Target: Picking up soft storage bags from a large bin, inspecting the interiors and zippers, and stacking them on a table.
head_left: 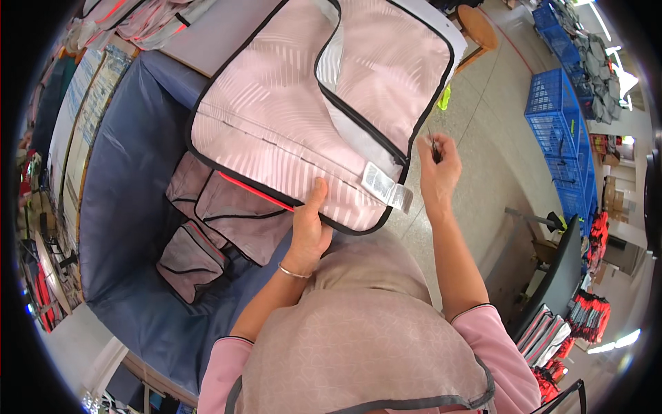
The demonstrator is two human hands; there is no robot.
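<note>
A pale pink fabric bag (pixel 265 103) with black-bound edges and a striped sheen is spread out in front of me. My left hand (pixel 310 228) grips its near edge, thumb on top and the fingers hidden beneath. A curved black-edged opening runs down the bag, showing whitish material inside. Near its right corner a white label (pixel 378 183) sticks out past the binding. Just off the right edge, my right hand (pixel 441 169) is closed around a small dark pointed tool (pixel 436 149), possibly thread snips. That hand is apart from the bag.
To the left a large dark blue fabric-lined bin (pixel 131 186) holds several similar pink bags (pixel 238 224). More bags (pixel 148 24) lie piled at the far left. A wooden stool (pixel 477 29) stands at the far right, and blue plastic crates (pixel 552 110) line the floor beyond.
</note>
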